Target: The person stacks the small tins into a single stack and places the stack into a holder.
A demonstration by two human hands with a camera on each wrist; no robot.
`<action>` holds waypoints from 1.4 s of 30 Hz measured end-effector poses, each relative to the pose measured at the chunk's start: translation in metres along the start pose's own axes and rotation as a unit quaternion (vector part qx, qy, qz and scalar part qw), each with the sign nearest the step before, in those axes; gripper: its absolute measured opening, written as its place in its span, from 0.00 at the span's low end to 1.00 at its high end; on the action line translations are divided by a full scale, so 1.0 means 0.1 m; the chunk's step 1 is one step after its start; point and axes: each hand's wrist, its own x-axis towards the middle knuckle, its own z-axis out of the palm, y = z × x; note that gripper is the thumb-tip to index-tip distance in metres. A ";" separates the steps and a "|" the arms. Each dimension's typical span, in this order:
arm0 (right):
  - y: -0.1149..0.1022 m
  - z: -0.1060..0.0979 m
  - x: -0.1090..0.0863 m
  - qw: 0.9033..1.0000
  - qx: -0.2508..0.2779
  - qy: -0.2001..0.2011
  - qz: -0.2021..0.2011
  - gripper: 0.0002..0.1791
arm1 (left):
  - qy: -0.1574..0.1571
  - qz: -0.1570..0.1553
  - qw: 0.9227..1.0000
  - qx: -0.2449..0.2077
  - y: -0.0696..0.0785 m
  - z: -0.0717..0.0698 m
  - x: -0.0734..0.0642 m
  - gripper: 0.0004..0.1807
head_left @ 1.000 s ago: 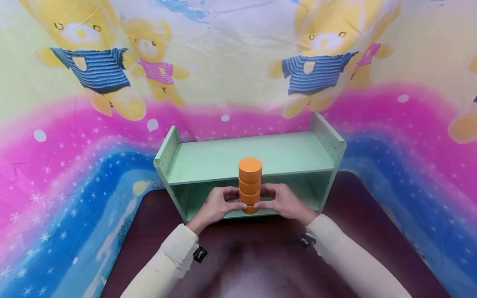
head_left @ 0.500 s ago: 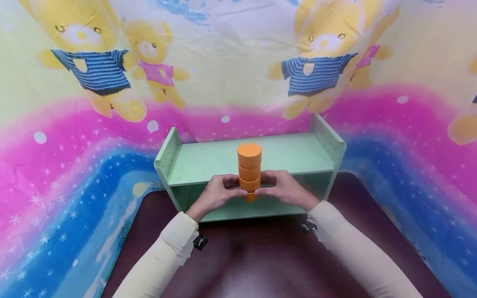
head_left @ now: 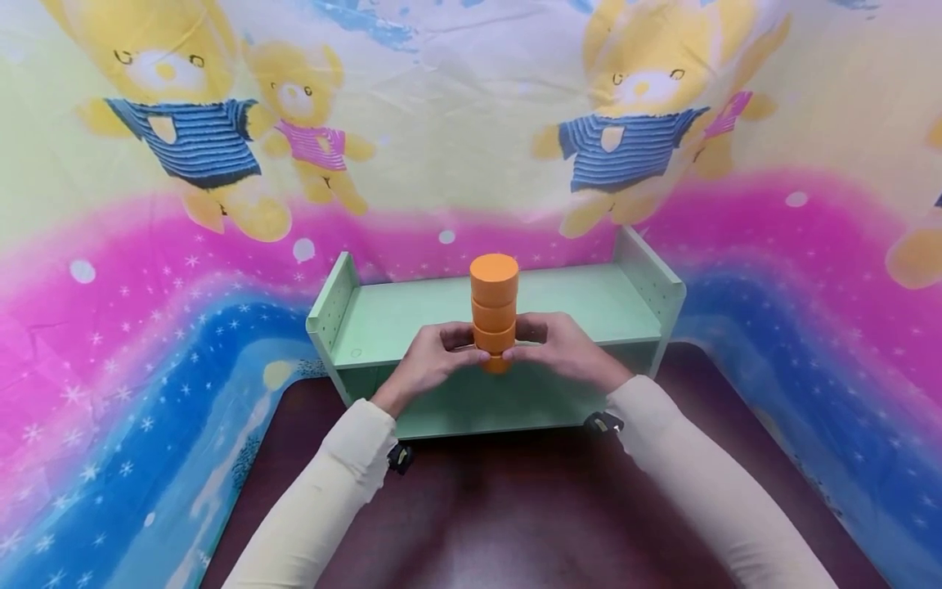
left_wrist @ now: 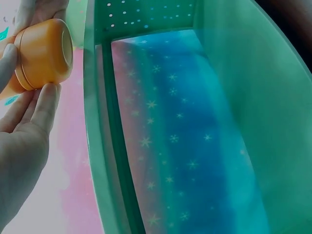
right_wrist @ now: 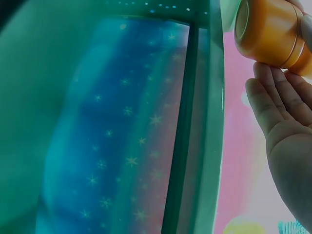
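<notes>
An upright column of several orange cylindrical pieces [head_left: 495, 312] is held up between both hands in the head view, in front of the shelf. My left hand [head_left: 432, 358] grips its lower part from the left, thumb at the front and fingers on the side. From the right, my right hand [head_left: 570, 350] grips it the same way, the two thumbs close together. In the left wrist view the lowest orange piece [left_wrist: 46, 51] shows its round base with a raised rim. The right wrist view shows the orange base [right_wrist: 268, 33] above the right fingers.
Behind the hands stands a pale green two-level shelf [head_left: 412, 321] with raised side panels, on a dark red-brown table [head_left: 508, 507]. A bear-printed cloth [head_left: 456, 131] hangs behind and along both sides.
Both hands have lifted the orange column steadily, from in front of the lower compartment to where its top reaches the back edge of the upper board. The grip looks the same.
</notes>
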 end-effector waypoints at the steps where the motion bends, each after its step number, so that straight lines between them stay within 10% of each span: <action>1: -0.01 -0.01 0.01 1.000 0.000 0.001 -0.003 0.26 | 0.002 0.001 1.000 0.001 0.01 0.00 0.01 0.23; 28: 0.48 -0.06 0.32 1.000 -0.016 0.010 0.016 0.33 | 0.014 -0.024 0.999 0.026 -0.01 -0.01 0.18 0.24; 36: 0.46 -0.05 0.33 0.999 -0.023 0.015 0.020 0.33 | 0.053 -0.017 0.998 0.013 -0.36 0.01 0.36 0.24; 42: 0.42 -0.05 0.34 0.999 -0.032 0.023 0.028 0.34 | 0.081 -0.023 0.996 0.036 -0.35 0.03 0.37 0.23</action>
